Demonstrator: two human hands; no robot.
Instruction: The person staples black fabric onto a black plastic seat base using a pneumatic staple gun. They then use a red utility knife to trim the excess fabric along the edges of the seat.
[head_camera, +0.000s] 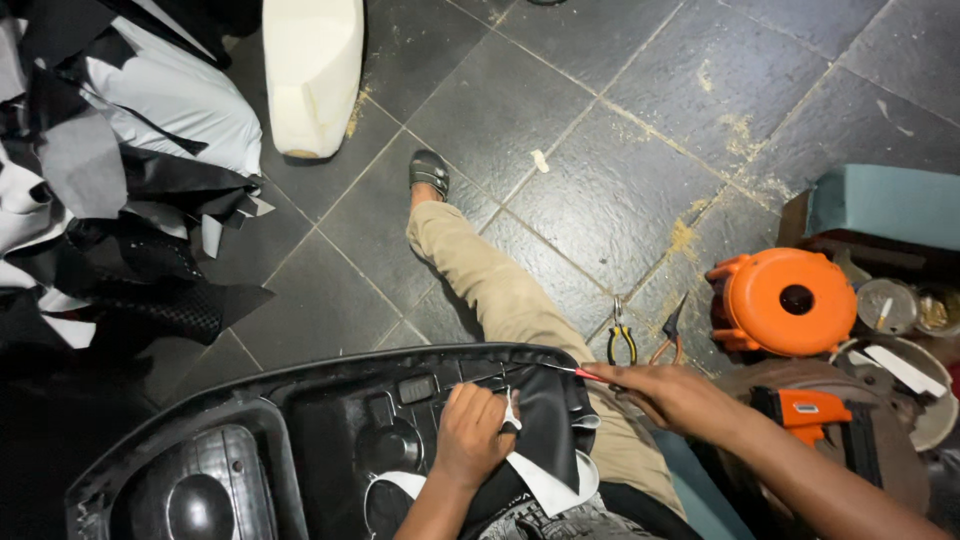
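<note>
Black moulded seat base, black-and-white cover. Orange stool, dark grey tiled floor. Khaki trousers, cream foam.

1. Dark slate-tile floor, pale grout lines, yellowish sawdust scattered along the joints.
2. Heap of black and white covering scraps at upper left.
3. White foam seat block lying near the top edge, beside the heap.
4. Yellow-handled pliers and red-handled cutters side by side on the tiles.
5. Orange plastic stool tipped at right, just beside the tools.
</note>
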